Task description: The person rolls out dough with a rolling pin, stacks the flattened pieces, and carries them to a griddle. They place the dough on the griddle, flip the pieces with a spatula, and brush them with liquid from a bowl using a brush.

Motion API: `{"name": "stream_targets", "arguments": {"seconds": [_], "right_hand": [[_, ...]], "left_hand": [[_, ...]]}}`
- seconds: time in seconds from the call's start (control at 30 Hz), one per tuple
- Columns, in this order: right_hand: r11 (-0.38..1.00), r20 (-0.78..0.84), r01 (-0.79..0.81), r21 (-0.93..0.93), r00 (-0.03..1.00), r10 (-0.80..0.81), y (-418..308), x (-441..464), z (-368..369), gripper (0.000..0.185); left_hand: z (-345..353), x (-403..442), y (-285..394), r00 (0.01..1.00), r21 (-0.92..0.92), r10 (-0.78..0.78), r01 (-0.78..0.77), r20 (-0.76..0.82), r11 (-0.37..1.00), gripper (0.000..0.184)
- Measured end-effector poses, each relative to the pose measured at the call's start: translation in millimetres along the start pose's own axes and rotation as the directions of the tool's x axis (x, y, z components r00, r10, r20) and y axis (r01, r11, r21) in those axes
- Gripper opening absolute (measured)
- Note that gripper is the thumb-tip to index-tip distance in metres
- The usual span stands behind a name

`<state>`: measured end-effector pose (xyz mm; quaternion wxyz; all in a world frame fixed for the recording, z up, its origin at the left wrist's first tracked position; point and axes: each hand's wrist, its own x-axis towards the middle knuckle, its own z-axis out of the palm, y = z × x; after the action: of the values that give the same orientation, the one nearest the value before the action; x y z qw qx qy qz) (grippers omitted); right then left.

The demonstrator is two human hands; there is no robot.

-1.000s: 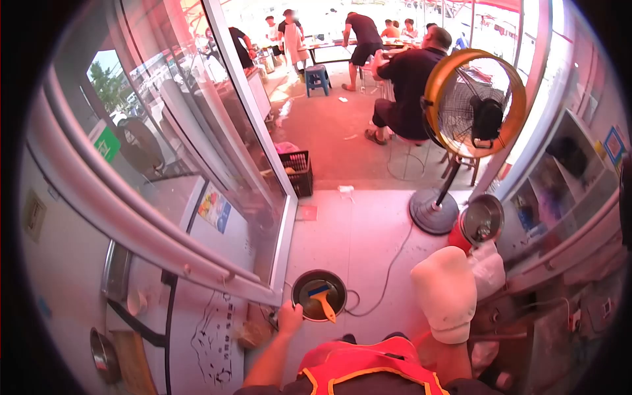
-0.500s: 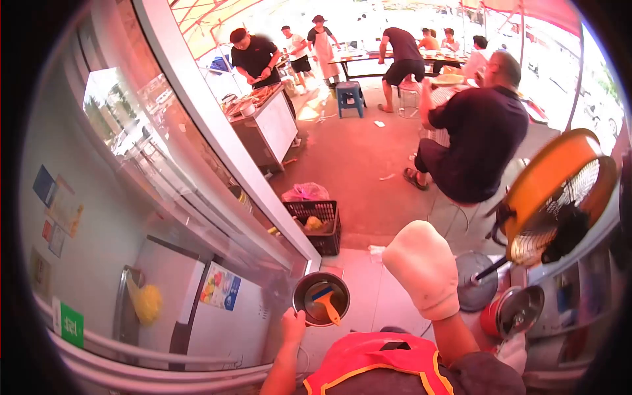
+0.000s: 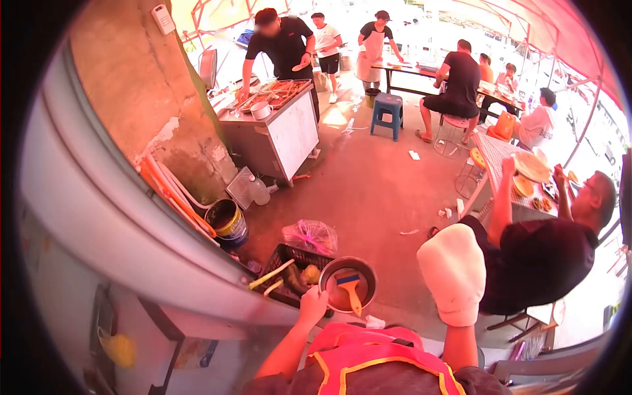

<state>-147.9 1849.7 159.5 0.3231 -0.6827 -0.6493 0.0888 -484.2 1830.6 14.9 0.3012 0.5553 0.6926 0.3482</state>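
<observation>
In the head view, the person's left hand is closed on the left side of a round metal pot, gripping it; whether by the rim or a handle, I cannot tell. The pot is low in front of the red apron, its mouth facing up. In it sits a flat brush, dark blue bristles away from the wearer. The yellow-orange handle points back towards the wearer, its long axis slanting slightly right, its end at the near rim.

The right hand is inside a white mitt, raised; I cannot tell whether its fingers are curled or straight. The mitt points away from the wearer, its long axis leaning slightly left.

Just left of the pot is a black crate holding long pale stalks. Further off, a person in black leans over a metal-sided tabletop.
</observation>
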Motion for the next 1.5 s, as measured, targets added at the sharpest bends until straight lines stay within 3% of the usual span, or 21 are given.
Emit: {"name": "stream_targets", "arguments": {"seconds": [0.1, 0.27, 0.3, 0.43, 0.57, 0.67, 0.77, 0.9, 1.0, 1.07, 1.17, 1.27, 1.37, 1.5], "right_hand": [[1.0, -0.033, -0.017, 0.0, 0.999, 0.017, 26, 101, 15, 0.041], [1.0, -0.027, -0.013, -0.005, 1.0, 0.012, 87, 259, 76, 0.041], [1.0, -0.015, 0.0, -0.001, 1.0, 0.0, 102, 294, 90, 0.04], [0.997, 0.029, 0.063, 0.043, 0.998, -0.064, 144, 457, 141, 0.04], [0.98, 0.072, 0.173, 0.096, 0.981, -0.18, 142, 627, 196, 0.04], [0.965, 0.082, 0.229, 0.127, 0.967, -0.24, 145, 742, 244, 0.04], [0.963, 0.091, 0.239, 0.126, 0.964, -0.251, 153, 845, 295, 0.04], [0.976, 0.093, 0.202, 0.085, 0.973, -0.21, 171, 981, 339, 0.039], [0.982, 0.094, 0.173, 0.076, 0.979, -0.18, 180, 1087, 366, 0.039], [0.983, 0.083, 0.168, 0.075, 0.981, -0.174, 188, 1163, 391, 0.039], [0.98, 0.08, 0.176, 0.091, 0.98, -0.183, 203, 1272, 439, 0.039], [0.966, 0.099, 0.228, 0.121, 0.966, -0.241, 208, 1392, 493, 0.039], [0.945, 0.14, 0.278, 0.173, 0.943, -0.303, 197, 1504, 541, 0.039], [0.897, 0.176, 0.366, 0.247, 0.894, -0.413, 157, 1639, 609, 0.038]], "left_hand": [[33, 112, 31, 1.0, -0.064, 0.008, -0.007, 0.024, 0.998, 0.023], [108, 298, 51, 0.997, -0.026, 0.035, -0.037, -0.068, 0.999, 0.024], [121, 335, 54, 1.0, -0.091, 0.002, -0.004, -0.024, 0.996, 0.024], [166, 454, 87, 0.991, -0.053, -0.067, 0.061, -0.118, 0.997, 0.024], [188, 565, 101, 0.971, -0.052, -0.185, 0.179, -0.152, 0.982, 0.024], [190, 654, 150, 0.948, -0.079, -0.286, 0.277, -0.14, 0.957, 0.025], [217, 771, 124, 0.962, -0.001, -0.219, 0.221, -0.161, 0.975, 0.026], [256, 941, 130, 0.981, -0.093, -0.161, 0.151, -0.112, 0.984, 0.028], [277, 1066, 167, 0.978, 0.048, -0.189, 0.194, -0.09, 0.98, 0.029], [299, 1157, 170, 0.99, 0.006, -0.105, 0.106, -0.089, 0.994, 0.031], [315, 1271, 216, 0.981, -0.192, -0.194, 0.187, -0.018, 0.963, 0.031], [344, 1379, 212, 0.978, -0.118, -0.167, 0.153, -0.124, 0.981, 0.029], [348, 1459, 239, 0.948, -0.257, -0.287, 0.246, -0.14, 0.935, 0.029], [350, 1569, 232, 0.944, -0.012, -0.212, 0.216, -0.254, 0.976, 0.03]]}}
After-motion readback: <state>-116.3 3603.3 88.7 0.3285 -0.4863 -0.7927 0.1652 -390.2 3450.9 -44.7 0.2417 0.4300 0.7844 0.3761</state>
